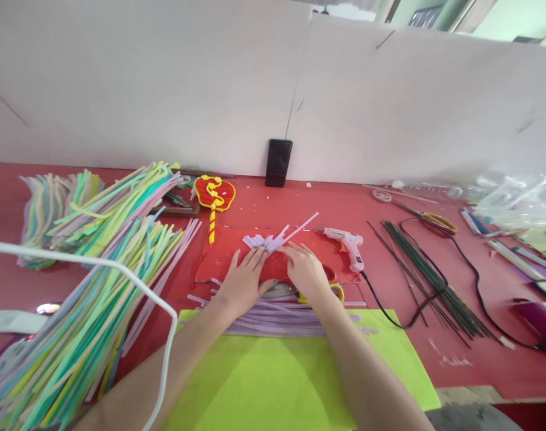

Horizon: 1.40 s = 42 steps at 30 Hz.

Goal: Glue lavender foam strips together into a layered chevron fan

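My left hand (pixel 243 278) lies flat with its fingers stretched out on a red foam sheet (pixel 214 260), fingertips at a small fan of pale purple strips (pixel 273 240). My right hand (pixel 305 269) rests next to it, fingers bent down onto the same strips and the sheet. Under my wrists lies a pile of longer purple strips (pixel 277 317), partly on a lime-green sheet (pixel 264 377). A yellow scissor handle (pixel 338 291) peeks out beside my right wrist.
A white glue gun (pixel 350 244) with a black cord lies to the right, then green wire stems (pixel 425 281) and scissors (pixel 430 218). Heaps of pastel foam strips (pixel 97 281) fill the left. A red-and-yellow ornament (pixel 214 194) and a black phone (pixel 278 163) stand by the white back wall.
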Each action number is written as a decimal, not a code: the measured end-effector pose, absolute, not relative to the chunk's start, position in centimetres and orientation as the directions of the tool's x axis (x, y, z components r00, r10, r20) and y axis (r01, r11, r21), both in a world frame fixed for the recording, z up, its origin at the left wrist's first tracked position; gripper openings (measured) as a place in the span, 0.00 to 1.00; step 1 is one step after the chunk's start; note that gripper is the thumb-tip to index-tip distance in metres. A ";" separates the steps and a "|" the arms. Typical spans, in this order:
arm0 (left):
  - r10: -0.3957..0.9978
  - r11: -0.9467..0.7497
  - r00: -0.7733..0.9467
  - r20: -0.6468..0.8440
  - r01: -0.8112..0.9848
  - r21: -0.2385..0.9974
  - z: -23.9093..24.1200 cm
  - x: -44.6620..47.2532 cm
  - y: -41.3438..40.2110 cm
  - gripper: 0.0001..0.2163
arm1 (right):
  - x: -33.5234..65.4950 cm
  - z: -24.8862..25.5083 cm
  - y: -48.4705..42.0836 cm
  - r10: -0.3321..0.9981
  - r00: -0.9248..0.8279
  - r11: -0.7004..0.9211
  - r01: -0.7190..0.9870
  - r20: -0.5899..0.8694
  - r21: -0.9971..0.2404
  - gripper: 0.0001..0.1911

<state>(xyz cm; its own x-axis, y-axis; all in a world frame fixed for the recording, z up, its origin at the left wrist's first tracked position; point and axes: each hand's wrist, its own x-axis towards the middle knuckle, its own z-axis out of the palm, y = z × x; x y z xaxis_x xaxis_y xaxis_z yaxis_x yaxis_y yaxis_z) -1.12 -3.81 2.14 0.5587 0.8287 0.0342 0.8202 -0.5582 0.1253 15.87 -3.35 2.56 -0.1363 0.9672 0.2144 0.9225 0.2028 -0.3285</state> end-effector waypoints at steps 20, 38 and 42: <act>0.829 -0.559 0.551 0.097 0.820 0.124 2.2 -1.1 -3.9 0.25 | 15.6 3.0 -3.6 0.977 -0.116 0.172 0.923 0.178 -0.343 0.25; 0.835 -0.551 0.544 0.089 0.823 0.137 1.9 -1.0 -3.8 0.25 | 14.3 1.8 -4.0 0.936 -0.270 0.325 0.909 0.224 -0.260 0.25; 0.836 -0.548 0.542 0.083 0.822 0.156 2.0 -1.0 -3.9 0.24 | 14.4 1.6 -4.0 0.939 -0.298 0.332 0.914 0.170 -0.234 0.24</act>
